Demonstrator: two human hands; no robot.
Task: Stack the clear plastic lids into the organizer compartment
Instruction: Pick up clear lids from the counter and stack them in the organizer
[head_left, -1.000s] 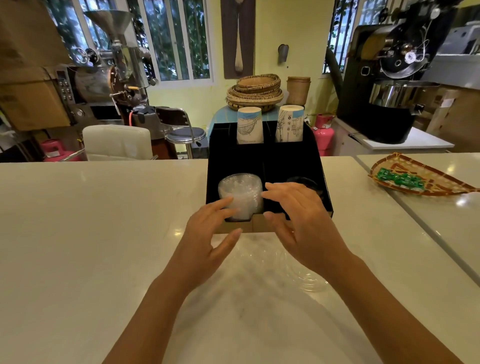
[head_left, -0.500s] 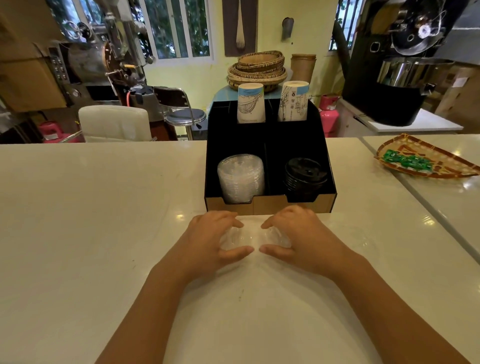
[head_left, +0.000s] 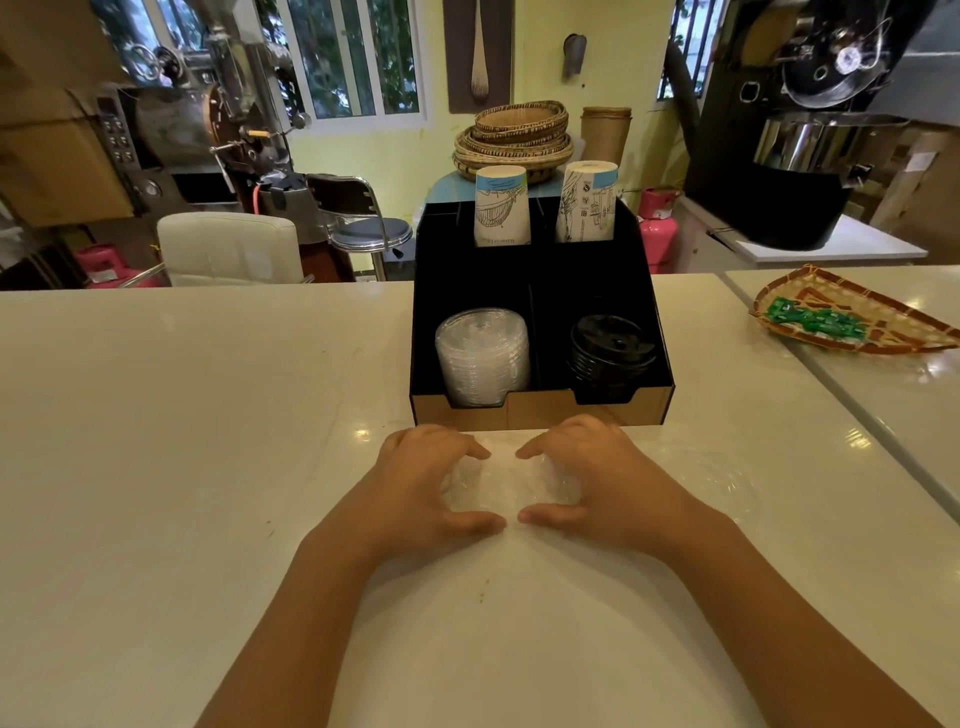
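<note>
A small pile of clear plastic lids (head_left: 506, 486) lies on the white counter just in front of the black organizer (head_left: 540, 408). My left hand (head_left: 423, 483) cups the pile from the left and my right hand (head_left: 602, 480) from the right, fingers curled around its edges. The organizer's front left compartment holds a tall stack of clear lids (head_left: 482, 356). Black lids (head_left: 610, 353) fill the front right compartment. One more clear lid (head_left: 711, 480) lies flat on the counter to the right of my right hand.
Two paper cup stacks (head_left: 501, 208) stand in the organizer's rear compartments. A woven tray with green packets (head_left: 852, 325) rests at the right, past a seam in the counter. Coffee roasters, a stool and baskets stand beyond the counter's far edge.
Both hands came back from the organizer's left compartment down to the counter and closed around the loose clear lids. My head has tilted down a little.
</note>
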